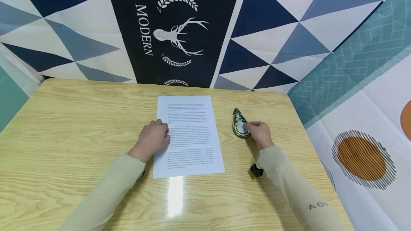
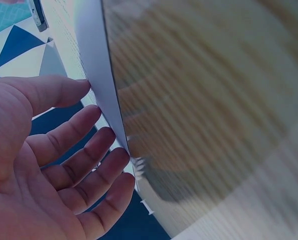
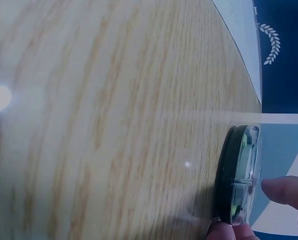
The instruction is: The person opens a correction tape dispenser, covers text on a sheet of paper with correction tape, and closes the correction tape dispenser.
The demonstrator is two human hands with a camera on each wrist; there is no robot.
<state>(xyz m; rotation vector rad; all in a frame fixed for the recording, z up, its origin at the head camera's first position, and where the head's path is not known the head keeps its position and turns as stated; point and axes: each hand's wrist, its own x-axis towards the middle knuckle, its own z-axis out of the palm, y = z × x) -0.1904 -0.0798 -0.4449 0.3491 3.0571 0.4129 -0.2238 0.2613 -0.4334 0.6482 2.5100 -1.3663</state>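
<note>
A printed sheet of paper (image 1: 192,138) lies on the wooden table (image 1: 80,134). My left hand (image 1: 152,136) rests at its left edge; in the left wrist view the fingertips (image 2: 121,155) and thumb are spread along that edge, loosely bent. To the right of the sheet is a teardrop-shaped correction tape (image 1: 239,126) with a clear cover and green parts, its narrow tip toward the far side. My right hand (image 1: 260,134) is at its right side. In the right wrist view, fingers touch the side of the correction tape (image 3: 241,175) while the thumb stands just off its cover.
A small black object (image 1: 256,170) shows by the right sleeve. Behind the table hangs a patterned cloth (image 1: 179,31) with a deer head and triangles. Another cloth (image 1: 363,156) with orange circles hangs past the right edge.
</note>
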